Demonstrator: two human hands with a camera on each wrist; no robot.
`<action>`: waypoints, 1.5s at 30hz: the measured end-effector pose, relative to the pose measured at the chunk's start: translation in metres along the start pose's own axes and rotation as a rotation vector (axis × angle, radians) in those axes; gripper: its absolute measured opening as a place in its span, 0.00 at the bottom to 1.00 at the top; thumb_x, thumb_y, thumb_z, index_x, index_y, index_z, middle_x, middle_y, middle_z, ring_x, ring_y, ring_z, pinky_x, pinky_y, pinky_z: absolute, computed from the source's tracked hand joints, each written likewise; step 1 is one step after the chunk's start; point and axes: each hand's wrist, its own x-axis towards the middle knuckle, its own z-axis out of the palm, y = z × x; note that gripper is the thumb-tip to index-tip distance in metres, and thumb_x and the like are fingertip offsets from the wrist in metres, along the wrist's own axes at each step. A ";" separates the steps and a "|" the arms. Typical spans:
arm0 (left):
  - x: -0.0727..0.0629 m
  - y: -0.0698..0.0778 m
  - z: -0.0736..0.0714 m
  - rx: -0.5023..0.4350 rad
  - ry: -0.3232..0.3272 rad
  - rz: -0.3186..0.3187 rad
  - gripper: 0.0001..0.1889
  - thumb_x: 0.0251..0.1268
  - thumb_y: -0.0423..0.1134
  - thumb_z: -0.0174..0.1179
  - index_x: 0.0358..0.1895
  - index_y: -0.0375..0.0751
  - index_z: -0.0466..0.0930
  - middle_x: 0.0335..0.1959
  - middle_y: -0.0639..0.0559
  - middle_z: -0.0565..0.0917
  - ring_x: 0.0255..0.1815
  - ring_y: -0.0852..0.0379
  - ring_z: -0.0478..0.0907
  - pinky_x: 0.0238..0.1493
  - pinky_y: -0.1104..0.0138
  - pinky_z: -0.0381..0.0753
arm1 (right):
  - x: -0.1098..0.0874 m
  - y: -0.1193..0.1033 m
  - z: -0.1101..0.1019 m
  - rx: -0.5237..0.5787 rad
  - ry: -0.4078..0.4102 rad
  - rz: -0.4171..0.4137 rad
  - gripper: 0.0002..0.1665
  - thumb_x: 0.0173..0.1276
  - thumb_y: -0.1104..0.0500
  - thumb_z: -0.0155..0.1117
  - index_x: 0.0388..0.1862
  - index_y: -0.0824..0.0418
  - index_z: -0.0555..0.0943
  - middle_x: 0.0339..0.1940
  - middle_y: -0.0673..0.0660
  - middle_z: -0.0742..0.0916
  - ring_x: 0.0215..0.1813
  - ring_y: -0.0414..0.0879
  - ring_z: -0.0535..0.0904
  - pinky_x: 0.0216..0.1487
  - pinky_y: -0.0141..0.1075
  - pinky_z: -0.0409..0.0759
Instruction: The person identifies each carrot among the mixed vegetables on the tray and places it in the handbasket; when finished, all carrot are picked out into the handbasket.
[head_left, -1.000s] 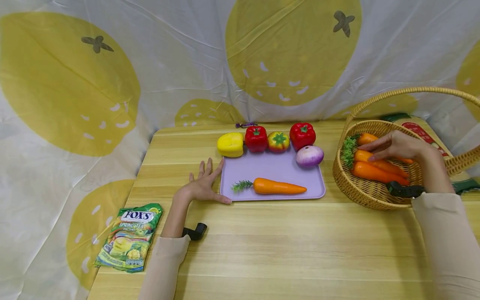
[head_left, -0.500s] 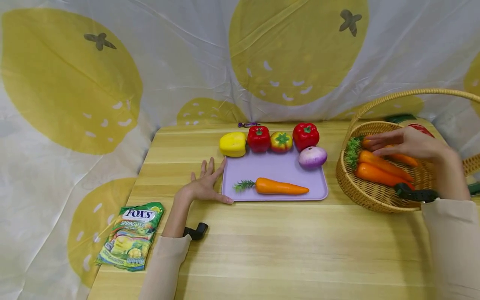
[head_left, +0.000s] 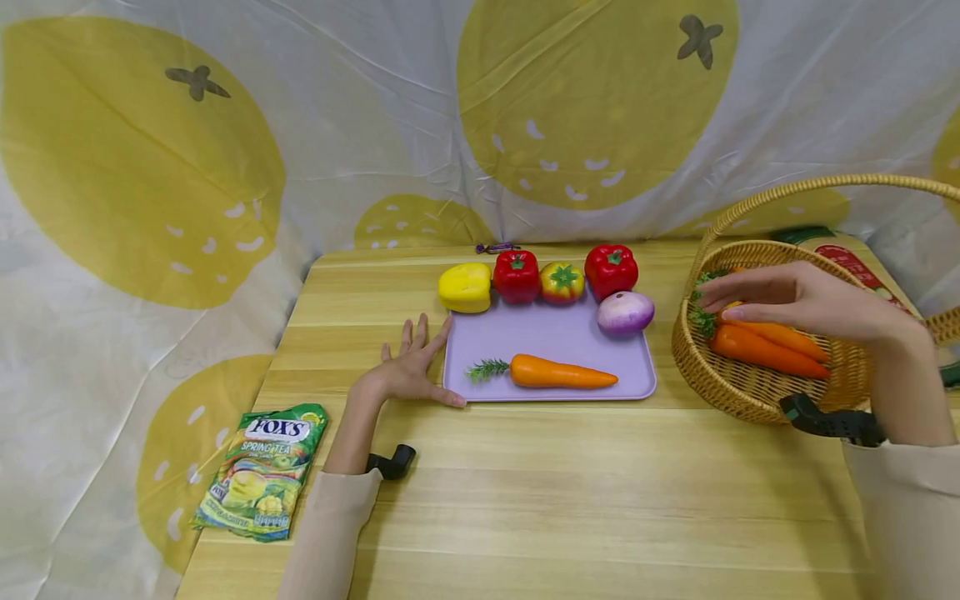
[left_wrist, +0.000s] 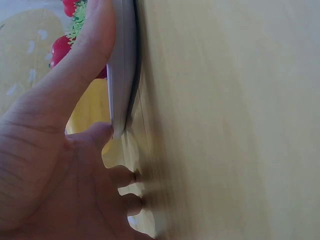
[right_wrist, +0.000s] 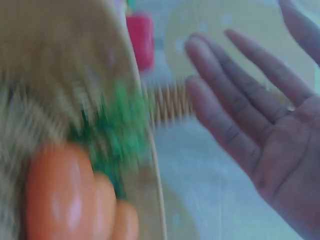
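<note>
My right hand [head_left: 817,304] hovers over the wicker basket [head_left: 693,375] with nothing between its fingers. Beneath it lie several orange carrots [head_left: 768,350] with green tops, partly hidden by the hand. In the right wrist view, the extended fingers [right_wrist: 225,107] stand apart from the blurred carrots [right_wrist: 60,195]. My left hand [head_left: 405,372] is spread at the left end of the lilac tray [head_left: 540,333], with thumb and index finger right at its edge. One carrot [head_left: 562,372] lies along the tray's near side. A purple onion [head_left: 625,313] sits at its right end.
Along the tray's far side are a yellow pepper [head_left: 465,288], two red peppers [head_left: 516,277] and a yellow-red tomato-like vegetable [head_left: 562,283]. A Fox's candy bag [head_left: 262,475] lies at the left. The basket's tall handle [head_left: 832,178] arches over it; a printed bag [head_left: 862,267] lies behind.
My right hand has lifted off the carrots in the basket, and its fingers have straightened. The left hand stays at the tray's edge. The head view has shifted slightly.
</note>
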 end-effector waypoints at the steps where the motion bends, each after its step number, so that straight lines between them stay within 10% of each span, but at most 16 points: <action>1: 0.000 0.000 0.000 0.001 0.000 -0.001 0.73 0.49 0.69 0.75 0.85 0.61 0.25 0.83 0.37 0.18 0.83 0.33 0.14 0.73 0.23 0.25 | 0.002 -0.006 0.006 0.019 -0.012 -0.020 0.22 0.78 0.63 0.61 0.69 0.55 0.80 0.61 0.55 0.89 0.59 0.39 0.86 0.54 0.23 0.82; 11: 0.000 0.002 -0.001 -0.014 0.001 0.001 0.72 0.48 0.69 0.76 0.85 0.63 0.25 0.83 0.38 0.18 0.83 0.34 0.13 0.74 0.24 0.24 | 0.047 -0.046 0.078 0.051 -0.067 -0.147 0.31 0.75 0.55 0.67 0.75 0.45 0.74 0.74 0.49 0.79 0.71 0.39 0.77 0.64 0.25 0.77; 19: -0.001 0.001 0.000 -0.020 -0.002 -0.006 0.73 0.48 0.69 0.76 0.85 0.63 0.25 0.83 0.38 0.18 0.83 0.34 0.13 0.74 0.24 0.24 | 0.087 -0.050 0.138 0.084 -0.110 -0.242 0.38 0.71 0.53 0.72 0.77 0.52 0.72 0.76 0.56 0.78 0.73 0.59 0.75 0.72 0.62 0.72; 24: -0.002 0.001 0.000 -0.019 -0.002 -0.015 0.73 0.48 0.69 0.76 0.84 0.64 0.25 0.83 0.39 0.17 0.83 0.36 0.12 0.74 0.25 0.24 | 0.104 -0.053 0.164 0.124 -0.138 -0.256 0.36 0.69 0.53 0.74 0.74 0.55 0.75 0.73 0.57 0.80 0.73 0.58 0.76 0.76 0.61 0.69; 45: -0.001 0.001 0.000 -0.023 0.000 -0.020 0.73 0.47 0.68 0.77 0.85 0.64 0.25 0.83 0.39 0.18 0.83 0.36 0.12 0.74 0.25 0.23 | 0.122 -0.052 0.190 0.128 -0.080 -0.258 0.29 0.65 0.61 0.76 0.66 0.60 0.83 0.62 0.55 0.88 0.63 0.51 0.83 0.66 0.53 0.80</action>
